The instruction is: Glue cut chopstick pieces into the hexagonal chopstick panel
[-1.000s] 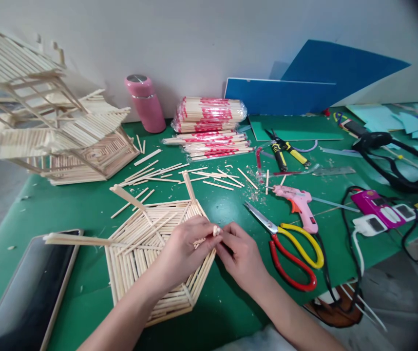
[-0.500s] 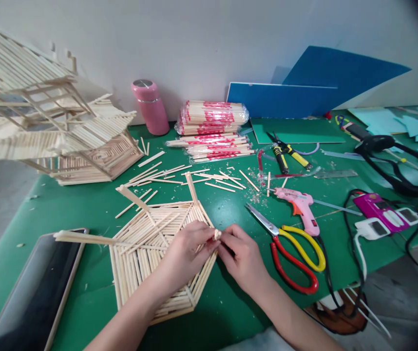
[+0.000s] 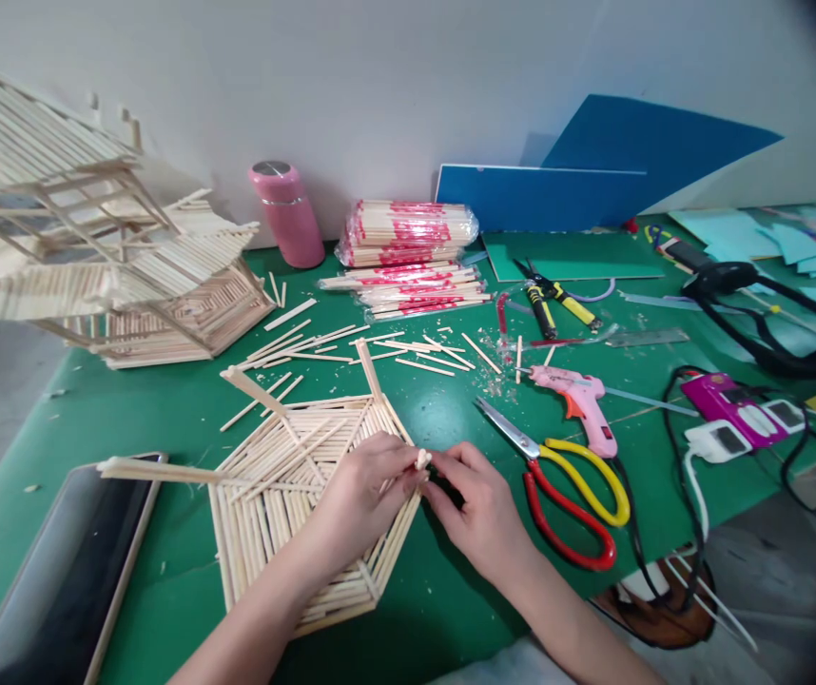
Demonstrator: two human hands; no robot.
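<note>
My left hand is closed with its fingertips pinching a small bundle of wooden sticks, whose ends point up toward me. From the other side, my right hand pinches the same bundle. The bundle stands at the right corner of a flat polygonal panel made of many sticks laid side by side. Similar stick posts rise from other corners, among them a post at the back and one at the left. My left hand and forearm cover part of the panel.
Scissors, a pink glue gun and wire pliers lie to the right. Loose sticks and wrapped stick packs lie behind. A stick-built model, a pink flask and a phone stand or lie leftward.
The whole view has shifted slightly, so the things on the table appear a little further left. Both hands keep their pinch on the stick bundle at the same corner.
</note>
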